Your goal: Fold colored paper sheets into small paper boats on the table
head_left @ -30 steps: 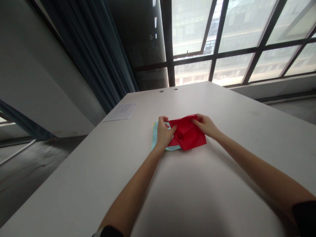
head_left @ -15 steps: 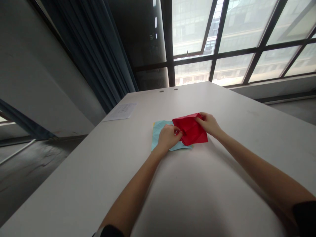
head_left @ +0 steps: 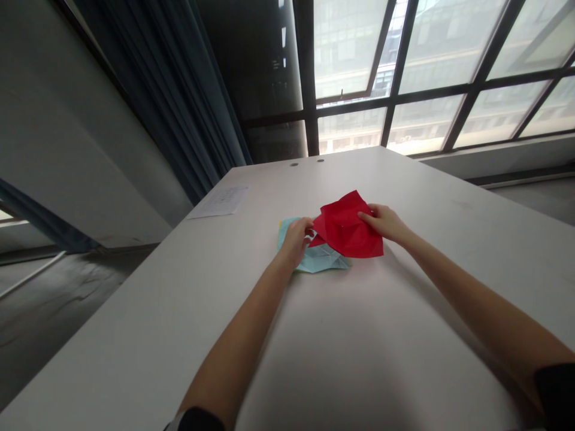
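A sheet of red paper (head_left: 348,230), creased and partly unfolded, is held tilted above the table. My right hand (head_left: 384,222) grips its right side, thumb on top and fingers behind. At the paper's left tip is my left hand (head_left: 296,239), its fingers curled and closed at that edge. Beneath lies a creased light-blue paper (head_left: 321,260) with bits of yellow showing at its border. The red paper and my left hand cover part of it.
The white table (head_left: 157,335) stretches toward the windows (head_left: 350,131). A printed white sheet (head_left: 219,201) lies at its left edge. Two round holes are near the far edge. A blue curtain (head_left: 179,90) hangs beyond on the left.
The red paper has opened out, its upper corner now rising higher. My left hand has shifted left from the paper's middle to its left tip, and more of the blue paper's creases show.
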Motion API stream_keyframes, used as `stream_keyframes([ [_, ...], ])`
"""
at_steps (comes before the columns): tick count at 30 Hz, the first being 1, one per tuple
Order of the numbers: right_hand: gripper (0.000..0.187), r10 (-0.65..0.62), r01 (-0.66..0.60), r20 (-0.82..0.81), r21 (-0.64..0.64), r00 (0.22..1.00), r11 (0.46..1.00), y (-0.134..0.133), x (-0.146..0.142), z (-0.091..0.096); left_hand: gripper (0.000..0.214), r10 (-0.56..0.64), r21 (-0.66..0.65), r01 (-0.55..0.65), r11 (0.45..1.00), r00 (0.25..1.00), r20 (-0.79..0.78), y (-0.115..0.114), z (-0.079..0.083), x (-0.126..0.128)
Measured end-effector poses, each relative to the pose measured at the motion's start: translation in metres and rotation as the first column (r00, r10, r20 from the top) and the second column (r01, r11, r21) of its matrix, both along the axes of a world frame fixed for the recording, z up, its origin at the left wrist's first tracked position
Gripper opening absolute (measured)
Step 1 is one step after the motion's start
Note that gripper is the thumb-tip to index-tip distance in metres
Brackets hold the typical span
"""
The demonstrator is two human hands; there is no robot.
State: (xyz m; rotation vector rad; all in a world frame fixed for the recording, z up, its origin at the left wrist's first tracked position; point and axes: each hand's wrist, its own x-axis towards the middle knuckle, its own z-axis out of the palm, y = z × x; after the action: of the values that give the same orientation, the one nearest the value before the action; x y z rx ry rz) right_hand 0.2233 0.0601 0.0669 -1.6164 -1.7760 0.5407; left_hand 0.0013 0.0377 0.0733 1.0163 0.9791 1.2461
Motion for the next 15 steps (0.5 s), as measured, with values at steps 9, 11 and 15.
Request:
stream_keyframes([
  [9,0.026,-0.023,-0.051,-0.336,-0.207,0.942,0.977,0.005,0.007,-0.003,0.006,0.129,-0.101,-0.12,0.988,0.988,0.085,0.0,0.009,-0.008],
  [11,0.024,-0.027,-0.062,-0.369,-0.226,0.929,0.972,0.006,0.008,-0.004,0.008,0.114,-0.097,-0.107,0.99,0.99,0.076,-0.001,0.01,-0.008],
  [15,0.024,-0.001,-0.094,-0.407,-0.214,0.913,0.972,0.006,0.013,-0.001,0.005,0.106,-0.104,-0.094,0.99,0.987,0.117,0.0,0.012,-0.011],
])
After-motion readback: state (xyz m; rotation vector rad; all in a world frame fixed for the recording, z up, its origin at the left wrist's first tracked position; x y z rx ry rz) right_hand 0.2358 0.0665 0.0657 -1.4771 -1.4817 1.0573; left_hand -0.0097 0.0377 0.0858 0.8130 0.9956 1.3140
